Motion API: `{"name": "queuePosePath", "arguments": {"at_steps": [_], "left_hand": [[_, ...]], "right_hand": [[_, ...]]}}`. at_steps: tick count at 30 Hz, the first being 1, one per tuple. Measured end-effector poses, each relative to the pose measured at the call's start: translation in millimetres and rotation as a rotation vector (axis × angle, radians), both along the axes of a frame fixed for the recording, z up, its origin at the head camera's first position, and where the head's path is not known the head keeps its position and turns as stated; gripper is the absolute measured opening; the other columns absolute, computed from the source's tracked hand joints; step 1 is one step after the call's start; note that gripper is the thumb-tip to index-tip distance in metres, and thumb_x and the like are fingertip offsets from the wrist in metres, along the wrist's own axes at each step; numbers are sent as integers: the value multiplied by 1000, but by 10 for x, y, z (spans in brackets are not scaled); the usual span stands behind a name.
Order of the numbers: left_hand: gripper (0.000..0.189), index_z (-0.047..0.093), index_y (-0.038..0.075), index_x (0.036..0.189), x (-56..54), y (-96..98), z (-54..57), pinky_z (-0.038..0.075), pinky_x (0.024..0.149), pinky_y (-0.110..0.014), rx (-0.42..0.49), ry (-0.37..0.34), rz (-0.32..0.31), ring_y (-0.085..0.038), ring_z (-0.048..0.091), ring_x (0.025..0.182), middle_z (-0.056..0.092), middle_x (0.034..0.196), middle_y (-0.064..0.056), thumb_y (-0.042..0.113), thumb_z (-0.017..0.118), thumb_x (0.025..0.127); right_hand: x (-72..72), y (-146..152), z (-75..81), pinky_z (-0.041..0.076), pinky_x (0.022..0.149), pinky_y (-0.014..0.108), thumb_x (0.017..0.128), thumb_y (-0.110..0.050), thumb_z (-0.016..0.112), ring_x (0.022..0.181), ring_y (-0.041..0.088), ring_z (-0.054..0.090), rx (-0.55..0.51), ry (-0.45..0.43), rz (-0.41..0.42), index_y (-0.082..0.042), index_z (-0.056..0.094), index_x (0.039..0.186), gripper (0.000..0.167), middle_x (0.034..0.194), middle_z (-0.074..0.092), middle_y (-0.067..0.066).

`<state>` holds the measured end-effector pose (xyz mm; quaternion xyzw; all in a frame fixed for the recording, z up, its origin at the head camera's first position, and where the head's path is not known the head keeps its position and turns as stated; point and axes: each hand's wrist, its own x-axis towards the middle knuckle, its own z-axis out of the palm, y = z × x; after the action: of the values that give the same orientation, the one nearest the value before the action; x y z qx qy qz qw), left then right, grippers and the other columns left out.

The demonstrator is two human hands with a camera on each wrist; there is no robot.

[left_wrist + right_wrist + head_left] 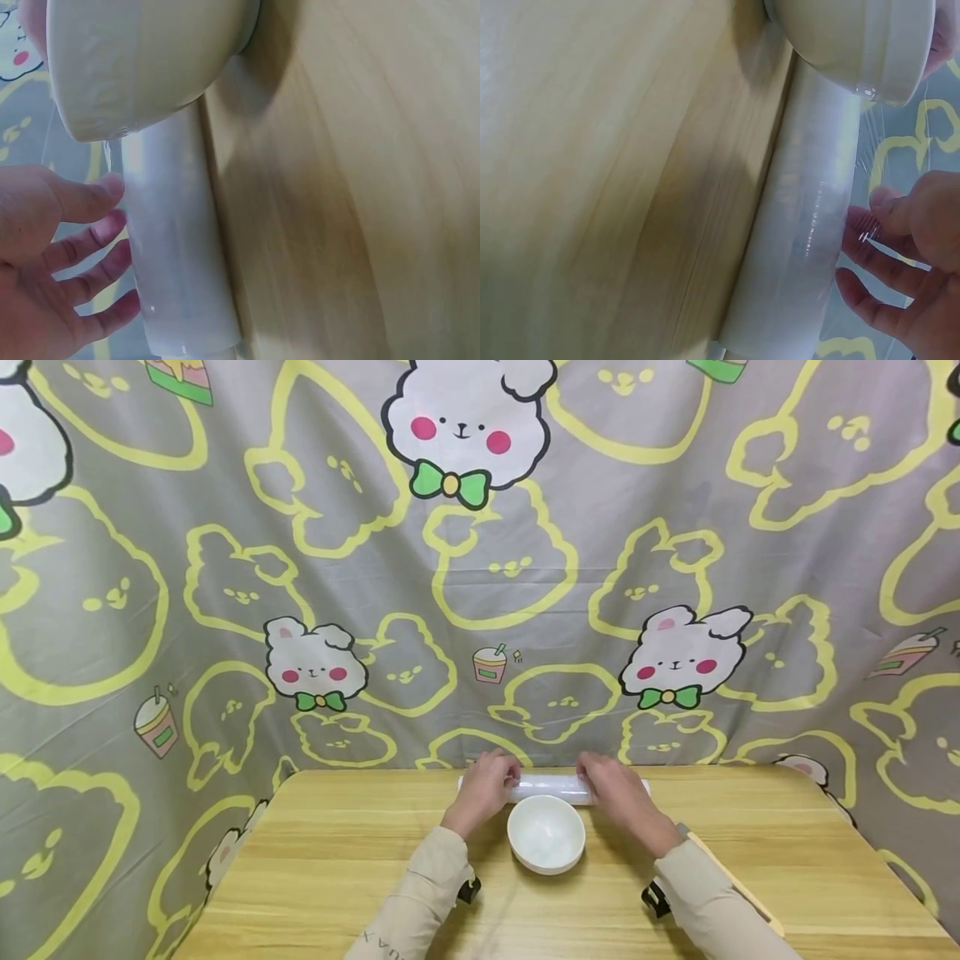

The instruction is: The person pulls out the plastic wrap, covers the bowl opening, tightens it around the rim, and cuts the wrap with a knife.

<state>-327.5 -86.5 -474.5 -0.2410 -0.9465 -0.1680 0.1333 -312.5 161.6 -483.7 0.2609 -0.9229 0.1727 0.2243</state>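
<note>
A roll of clear cling film [551, 788] lies crosswise near the table's far edge, behind a white bowl [546, 835]. My left hand [491, 781] is at the roll's left part, and its thumb and forefinger hold the film's edge [109, 154]. At the right part, my right hand [611, 789] pinches the film between thumb and forefinger, where it wrinkles [867, 229]. In the right wrist view, a thin sheet of film stretches from these fingers toward the bowl's side. The bowl stands upright and hides the middle of the roll in both wrist views.
A long narrow light-coloured object [738, 881] with a dark strip lies on the wooden table [315, 860], partly behind the right sleeve. A grey patterned curtain [480, 585] hangs just behind the table and along its sides.
</note>
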Motion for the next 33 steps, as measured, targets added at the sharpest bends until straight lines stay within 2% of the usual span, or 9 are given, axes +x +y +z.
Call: {"name": "queuePosePath", "arguments": {"at_steps": [4, 6, 13, 17, 19, 22, 24, 28, 33], "left_hand": [[21, 65, 16, 78, 4, 5, 31, 51, 67, -31, 5, 21, -18, -21, 64, 86, 69, 96, 0, -1, 74, 86], [19, 66, 15, 80, -8, 9, 37, 53, 68, -30, 14, 6, -21, -19, 66, 86, 71, 95, 0, -2, 72, 87], [17, 65, 12, 86, -67, 8, 80, 52, 69, -27, 83, -127, -21, -14, 60, 78, 67, 85, 2, -3, 67, 94], [7, 72, 3, 95, -96, -33, 83, 53, 69, -25, 168, -182, -74, -13, 60, 77, 69, 85, -3, -2, 69, 94], [9, 74, -2, 101, -95, -63, 86, 53, 68, -24, 206, -228, -109, -12, 61, 76, 71, 87, -6, -3, 71, 92], [9, 76, -3, 99, -91, -112, 94, 53, 65, -23, 230, -289, -133, -11, 61, 73, 71, 87, -8, -4, 73, 90], [5, 75, 1, 93, -97, -148, 92, 52, 65, -22, 244, -307, -113, -9, 59, 73, 70, 85, -5, -2, 72, 92], [13, 73, 8, 85, -122, -213, 94, 51, 65, -23, 307, -298, -66, -9, 57, 71, 68, 81, 1, 1, 69, 96], [10, 73, 2, 90, -134, -266, 128, 51, 66, -24, 371, -290, -70, -9, 58, 73, 71, 85, -3, 4, 68, 97]], "right_hand": [[2, 7, 3, 55, 60, 38, 90, 2, 70, 74, 24, 63, -8, 5, -15, -9, 61, 88, 15, 79, 62, 1], [6, 12, 3, 55, 59, 37, 91, 1, 70, 72, 23, 62, -14, 5, -17, -10, 60, 88, 16, 79, 61, 1], [6, 25, 4, 53, 63, 38, 94, 0, 70, 72, 17, 58, -124, -68, -12, -10, 63, 90, 13, 79, 63, 0], [-33, 33, 5, 57, 68, 39, 95, 1, 69, 76, 17, 63, -207, -105, -15, -6, 69, 93, 7, 84, 69, 4], [-51, 35, 20, 58, 70, 39, 95, 2, 68, 78, 18, 64, -239, -123, -11, -4, 71, 94, 6, 87, 71, 6], [-80, 40, 47, 57, 71, 39, 95, 3, 68, 79, 18, 64, -274, -148, -9, -2, 72, 94, 7, 88, 71, 7], [-95, 42, 66, 56, 70, 39, 95, 4, 67, 77, 17, 62, -289, -157, -2, -2, 71, 93, 8, 86, 70, 6], [-123, 41, 75, 55, 70, 38, 97, 4, 64, 78, 17, 59, -310, -177, 7, -3, 69, 93, 9, 86, 67, 6], [-139, 11, 77, 55, 72, 39, 99, 4, 61, 81, 19, 60, -334, -206, -3, -1, 66, 95, 8, 89, 67, 9]]}}
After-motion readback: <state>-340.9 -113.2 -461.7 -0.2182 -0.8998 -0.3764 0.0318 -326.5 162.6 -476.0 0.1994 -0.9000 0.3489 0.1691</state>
